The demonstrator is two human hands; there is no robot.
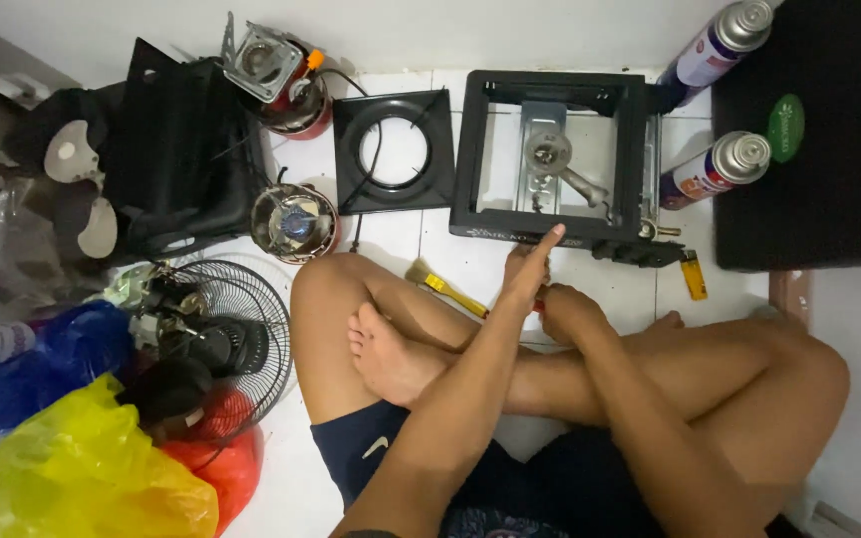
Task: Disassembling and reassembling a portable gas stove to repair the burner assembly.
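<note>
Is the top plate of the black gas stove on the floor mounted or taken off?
Taken off. The black stove body is open, burner visible inside, and its top plate lies beside it on the tiles.

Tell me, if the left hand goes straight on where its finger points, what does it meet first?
Probably the front edge of the black stove frame: the left hand points its fingertip at it, almost touching, though depth is unclear.

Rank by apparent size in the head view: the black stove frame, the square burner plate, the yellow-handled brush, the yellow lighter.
1. black stove frame
2. square burner plate
3. yellow-handled brush
4. yellow lighter
All lie on the floor at similar depth, so the order is fairly safe.
</note>
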